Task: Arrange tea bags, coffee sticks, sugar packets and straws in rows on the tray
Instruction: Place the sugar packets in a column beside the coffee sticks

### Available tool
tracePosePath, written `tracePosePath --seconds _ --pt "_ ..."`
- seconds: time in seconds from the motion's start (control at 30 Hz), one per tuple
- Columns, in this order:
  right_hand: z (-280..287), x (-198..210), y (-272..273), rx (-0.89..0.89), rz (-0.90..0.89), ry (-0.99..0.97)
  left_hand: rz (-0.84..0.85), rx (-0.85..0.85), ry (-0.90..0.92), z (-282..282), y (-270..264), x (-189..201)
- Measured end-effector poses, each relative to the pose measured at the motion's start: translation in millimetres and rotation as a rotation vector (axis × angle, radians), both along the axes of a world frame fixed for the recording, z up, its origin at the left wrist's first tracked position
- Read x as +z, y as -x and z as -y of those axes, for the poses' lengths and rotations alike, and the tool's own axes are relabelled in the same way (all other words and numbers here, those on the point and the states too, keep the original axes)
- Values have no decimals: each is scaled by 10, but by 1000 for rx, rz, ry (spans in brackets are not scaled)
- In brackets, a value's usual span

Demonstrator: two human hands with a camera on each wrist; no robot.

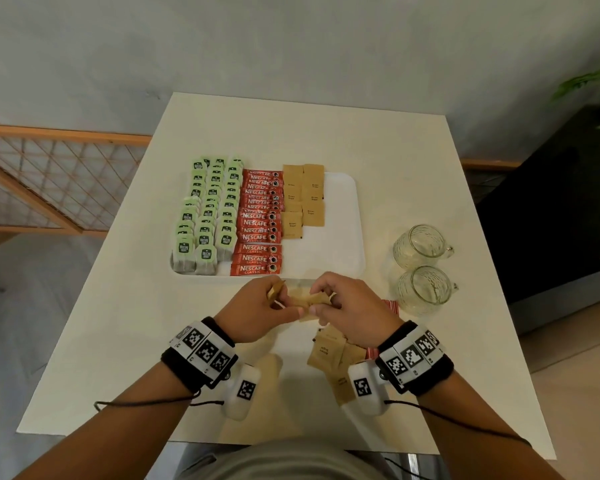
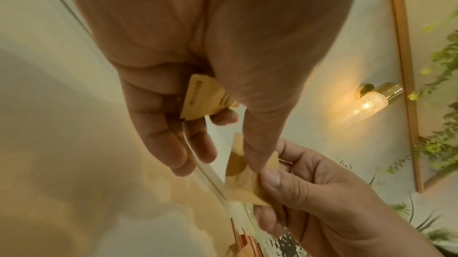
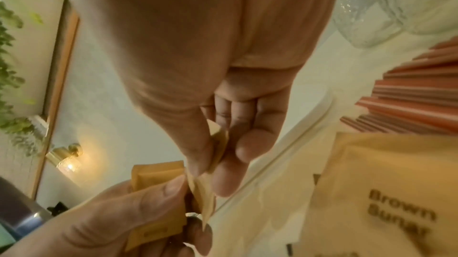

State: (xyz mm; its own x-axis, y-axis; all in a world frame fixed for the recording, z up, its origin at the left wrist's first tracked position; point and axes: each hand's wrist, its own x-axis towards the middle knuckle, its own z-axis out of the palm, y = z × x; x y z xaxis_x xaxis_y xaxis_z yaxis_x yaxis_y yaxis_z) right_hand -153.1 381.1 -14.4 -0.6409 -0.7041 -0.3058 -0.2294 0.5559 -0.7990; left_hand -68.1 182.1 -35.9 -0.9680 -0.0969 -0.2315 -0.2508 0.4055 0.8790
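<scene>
Head view shows your left hand [image 1: 253,311] and right hand [image 1: 350,306] meeting just in front of the tray [image 1: 343,216], over the desk [image 1: 118,323]. Each grip pinches brown sugar packets [image 1: 307,301]: your left fingers [image 2: 158,134] curl round one packet, your right thumb and fingers [image 3: 230,165] pinch another, and the packets touch between the hands. On the tray lie rows of tea bags [image 1: 207,213], coffee sticks [image 1: 258,223] and sugar packets. Loose packets [image 1: 329,351] and straws [image 3: 416,93] lie under your right wrist.
</scene>
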Motion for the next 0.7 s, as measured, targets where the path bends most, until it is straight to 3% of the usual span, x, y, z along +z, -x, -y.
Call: tracePosePath --seconds 0.2,0.53,0.7 --pt "73 -32 -87 -67 87 132 -10 70 -220 14 -5 -4" --pt "107 -121 -76 -17 -52 144 -85 211 -365 107 125 105" --pt "149 -213 -43 -126 -19 196 -95 237 -376 115 159 109"
